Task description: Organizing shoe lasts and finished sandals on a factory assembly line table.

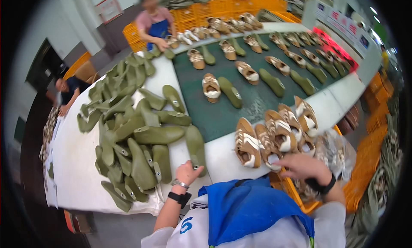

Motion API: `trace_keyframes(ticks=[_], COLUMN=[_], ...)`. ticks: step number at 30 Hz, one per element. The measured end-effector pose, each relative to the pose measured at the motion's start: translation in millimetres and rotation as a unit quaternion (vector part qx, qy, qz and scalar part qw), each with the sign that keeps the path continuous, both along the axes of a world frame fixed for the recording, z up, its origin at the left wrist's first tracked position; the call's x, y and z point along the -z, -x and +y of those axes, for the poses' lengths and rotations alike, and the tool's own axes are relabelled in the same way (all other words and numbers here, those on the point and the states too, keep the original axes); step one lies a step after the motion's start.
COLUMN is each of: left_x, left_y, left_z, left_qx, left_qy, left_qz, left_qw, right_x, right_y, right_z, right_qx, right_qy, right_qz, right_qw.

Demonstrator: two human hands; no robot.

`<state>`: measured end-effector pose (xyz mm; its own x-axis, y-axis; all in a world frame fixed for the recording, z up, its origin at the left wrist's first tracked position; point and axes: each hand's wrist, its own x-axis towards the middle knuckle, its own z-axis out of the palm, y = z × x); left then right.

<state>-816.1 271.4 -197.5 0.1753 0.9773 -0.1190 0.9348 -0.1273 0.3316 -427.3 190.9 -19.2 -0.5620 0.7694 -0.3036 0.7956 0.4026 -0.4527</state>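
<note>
Left hand (188, 173) at last (196, 147), right hand (300, 166) at shoe (267, 140); fingers bent, pinch unclear;
last looks stiff, slick, best heel-held; shoe softer, collar-held

Looks to be a shoe factory, prob. an assy. line. Brown-and-white shoes (246, 147) & green lasts (141, 164) are sitting in rows, approx. paired, on a dk. green belt (197, 115); more lasts are lying heaped on a white table (77, 179) at L. Orange crates (189, 16) are standing along the back, w/ others lining the R side. A co-worker (159, 27) in a blue apron is standing at the far side; a 2nd person (71, 87) is sitting or leaning in at far L, can't tell which. The wearer's apron (253, 209), also blue, is showing at btm. Strip lights (372, 10) are glowing top R.
</note>
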Motion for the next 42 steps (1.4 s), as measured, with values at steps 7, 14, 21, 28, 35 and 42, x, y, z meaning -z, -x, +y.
trace_keyframes(ticks=[7,14,21,28,35,42], left_x=[-4,-11,-3,4,-8,-10], left_y=[-44,-43,-50,-47,-60,-60], left_z=[31,34,36,33,37,35], left_qx=[0.059,0.048,0.045,0.077,0.077,0.073], left_qy=[0.06,0.071,0.058,0.04,0.049,0.055], left_qz=[-0.041,-0.053,-0.039,-0.076,-0.031,-0.036], left_qw=[0.996,0.995,0.997,0.993,0.995,0.995], right_x=[127,129,158,149,179,179], right_y=[48,73,66,61,42,46], right_z=[-9,14,34,29,22,25], right_qx=[0.162,0.151,0.169,0.246,0.159,0.174], right_qy=[-0.006,-0.077,-0.064,-0.043,0.027,0.108], right_qz=[0.01,-0.033,-0.066,0.183,0.141,0.09], right_qw=[0.987,0.985,0.981,0.951,0.977,0.975])
